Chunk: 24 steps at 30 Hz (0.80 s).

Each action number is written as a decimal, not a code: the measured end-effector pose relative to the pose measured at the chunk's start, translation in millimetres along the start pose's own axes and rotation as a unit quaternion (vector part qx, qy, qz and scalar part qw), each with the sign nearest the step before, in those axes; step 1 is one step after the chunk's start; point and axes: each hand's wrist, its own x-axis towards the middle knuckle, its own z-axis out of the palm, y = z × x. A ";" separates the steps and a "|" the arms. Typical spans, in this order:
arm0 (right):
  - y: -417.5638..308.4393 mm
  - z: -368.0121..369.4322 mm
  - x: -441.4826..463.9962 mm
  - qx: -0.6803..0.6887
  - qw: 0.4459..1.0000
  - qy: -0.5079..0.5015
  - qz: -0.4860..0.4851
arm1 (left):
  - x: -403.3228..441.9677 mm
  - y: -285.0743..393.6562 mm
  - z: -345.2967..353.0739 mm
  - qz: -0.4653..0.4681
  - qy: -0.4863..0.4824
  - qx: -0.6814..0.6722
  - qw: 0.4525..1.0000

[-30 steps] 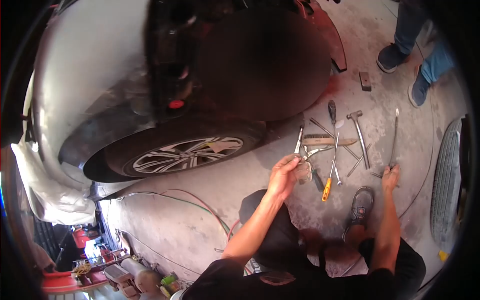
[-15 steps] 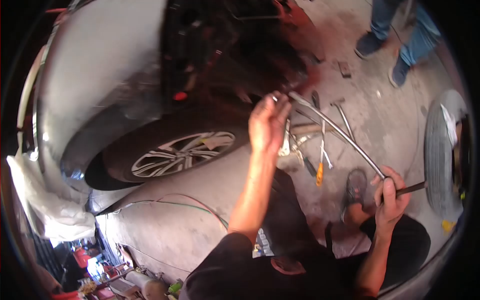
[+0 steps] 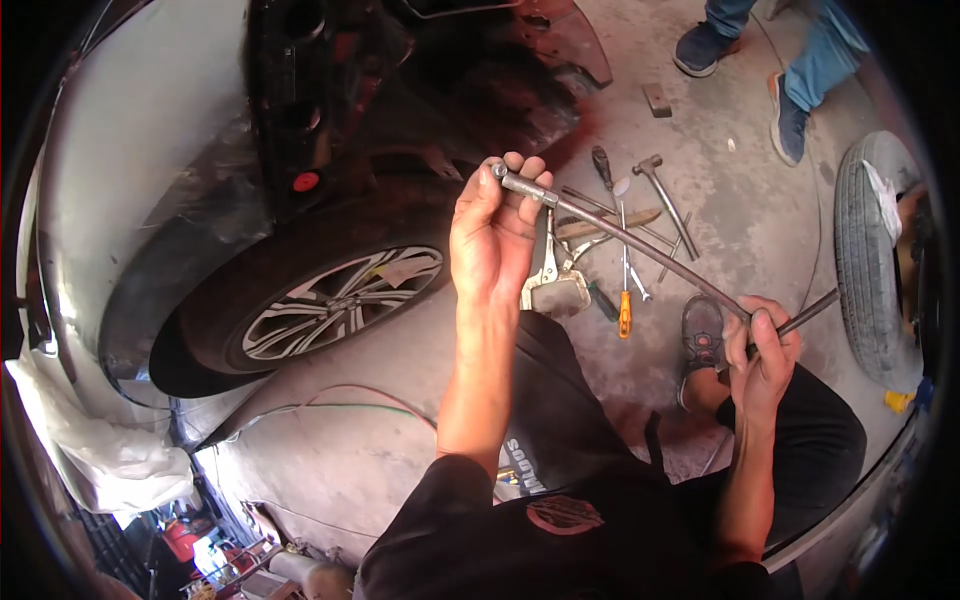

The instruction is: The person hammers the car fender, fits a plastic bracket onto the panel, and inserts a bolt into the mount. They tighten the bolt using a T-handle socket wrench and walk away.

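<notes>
A long metal bar (image 3: 650, 248) slants between my two hands, above the concrete floor. My left hand (image 3: 496, 225) is raised palm up, its fingers around the socket end (image 3: 528, 187) of the bar. At the other end, where the bar meets a short crosspiece (image 3: 808, 312), my right hand (image 3: 764, 350) grips it. Beyond the bar lie a hammer (image 3: 668, 205), an orange-handled screwdriver (image 3: 625, 315), a wooden-handled brush (image 3: 610, 224) and locking pliers (image 3: 550, 270).
The car's front wheel (image 3: 345, 300) is at the left, under its fender (image 3: 170, 150). A loose tire (image 3: 870, 260) stands at the right. Another person's shoes (image 3: 705, 48) are at the top right, near a small block (image 3: 657, 100). Hoses (image 3: 370, 393) cross the floor.
My right hand has lifted the bar from the floor. My left hand has moved up and left, away from the pliers, and now holds the socket end. The view has shifted.
</notes>
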 end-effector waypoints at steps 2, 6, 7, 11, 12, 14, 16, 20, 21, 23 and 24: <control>3.3 0.2 -0.3 0.025 0.999 0.011 0.019 | 0.0 1.5 0.4 0.008 0.005 0.007 1.000; 7.1 -1.6 -0.5 0.055 0.997 0.017 0.049 | -2.4 3.0 11.4 0.030 -0.005 0.066 0.997; 7.9 -2.1 -1.1 0.059 0.997 0.014 0.049 | -2.5 5.1 13.7 0.041 -0.007 0.112 0.993; 12.1 -4.1 -2.9 0.087 0.994 0.008 0.061 | 1.5 29.7 21.7 0.039 -0.048 0.245 0.968; 17.3 1.2 -4.3 0.117 0.989 0.013 0.085 | 3.9 35.7 25.2 0.028 -0.068 0.267 0.961; 35.1 20.3 -8.8 0.182 0.974 0.019 0.133 | 6.3 42.3 40.9 0.028 -0.058 0.255 0.965; 52.4 27.7 -11.3 0.178 0.972 -0.096 0.115 | 8.2 45.7 56.5 0.037 -0.043 0.249 0.967; 67.3 46.5 -5.3 0.183 0.966 -0.160 0.085 | 6.5 46.4 77.2 0.127 -0.038 0.208 0.969; 66.4 49.7 -2.0 0.185 0.967 -0.158 0.074 | 4.7 47.6 83.5 0.147 -0.048 0.215 0.964; 60.0 56.8 2.7 0.188 0.969 -0.151 0.049 | 3.2 48.3 93.2 0.184 -0.064 0.236 0.952; 54.6 60.7 4.8 0.172 0.972 -0.154 0.038 | 3.3 49.5 96.4 0.199 -0.078 0.243 0.946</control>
